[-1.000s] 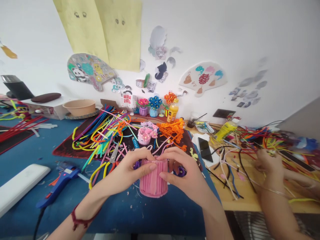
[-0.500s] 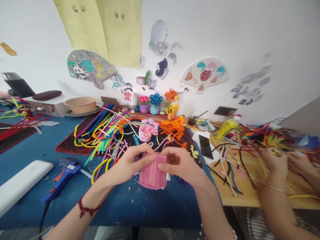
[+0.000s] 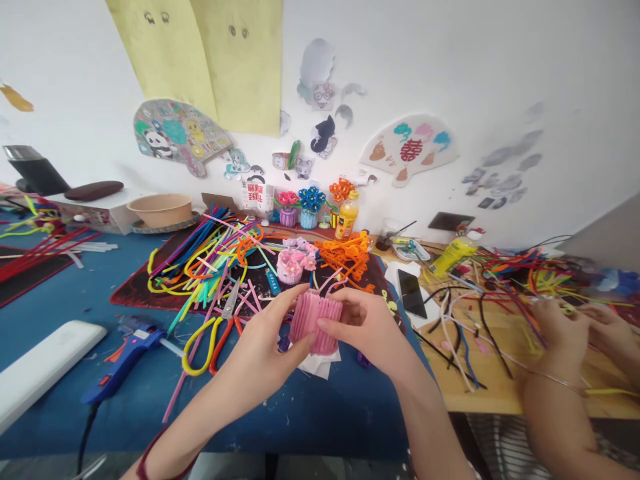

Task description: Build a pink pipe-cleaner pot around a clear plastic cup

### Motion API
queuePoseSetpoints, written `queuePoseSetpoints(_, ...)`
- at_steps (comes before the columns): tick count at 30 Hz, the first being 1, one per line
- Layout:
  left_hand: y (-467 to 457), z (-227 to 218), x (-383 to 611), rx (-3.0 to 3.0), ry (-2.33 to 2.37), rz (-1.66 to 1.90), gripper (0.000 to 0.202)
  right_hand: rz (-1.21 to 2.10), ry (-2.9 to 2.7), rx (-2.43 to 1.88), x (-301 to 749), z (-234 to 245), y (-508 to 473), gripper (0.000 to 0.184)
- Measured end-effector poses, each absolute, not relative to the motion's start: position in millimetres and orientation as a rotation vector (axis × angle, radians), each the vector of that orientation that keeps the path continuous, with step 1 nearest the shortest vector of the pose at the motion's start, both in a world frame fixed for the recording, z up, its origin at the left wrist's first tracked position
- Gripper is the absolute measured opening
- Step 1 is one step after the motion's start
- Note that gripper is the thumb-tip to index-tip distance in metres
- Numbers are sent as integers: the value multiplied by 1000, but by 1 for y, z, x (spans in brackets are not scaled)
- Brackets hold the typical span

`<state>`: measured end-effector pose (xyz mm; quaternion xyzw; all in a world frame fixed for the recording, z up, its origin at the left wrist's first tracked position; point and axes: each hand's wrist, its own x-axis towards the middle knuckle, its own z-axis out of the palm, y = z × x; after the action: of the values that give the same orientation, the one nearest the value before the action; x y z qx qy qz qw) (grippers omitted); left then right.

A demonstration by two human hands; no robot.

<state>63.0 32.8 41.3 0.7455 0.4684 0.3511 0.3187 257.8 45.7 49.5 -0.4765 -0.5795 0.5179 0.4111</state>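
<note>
A small pink ribbed pot made of pipe cleaners [image 3: 311, 319] is held between my hands above the blue table mat. My left hand [image 3: 274, 347] grips its left side, thumb at the lower front and fingers along the far edge. On the right side, my right hand [image 3: 363, 320] presses its thumb to the front, with its other fingers partly hidden behind. Pink pipe cleaner ends [image 3: 334, 280] show just beyond the pot. White paper [image 3: 323, 365] lies below it. Scissors with yellow and orange handles [image 3: 203, 347] rest left of my left hand.
A blue glue gun [image 3: 125, 363] and a white power-bank-like block [image 3: 47, 367] lie at left. Pipe cleaners [image 3: 200, 267] cover the dark mat, beside a pink flower pot [image 3: 290, 265] and orange pieces [image 3: 350, 257]. A co-worker's hands [image 3: 565, 327] work at right, near a phone [image 3: 411, 293].
The pot has risen a little, shifted right and turned in my hands. My left hand has slid its grip down the pot's side, and more of the scissors' handles shows.
</note>
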Motion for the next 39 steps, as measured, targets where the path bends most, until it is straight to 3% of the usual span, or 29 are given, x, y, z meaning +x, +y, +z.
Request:
queuePoseSetpoints(14,34,40,70,1875,1296,916,70,1316,-1551,-1257,257,55,46,36)
queuePoseSetpoints(39,32,48,75,2041,1328,994,61,1234,-1569,-1218,254,56,46,38)
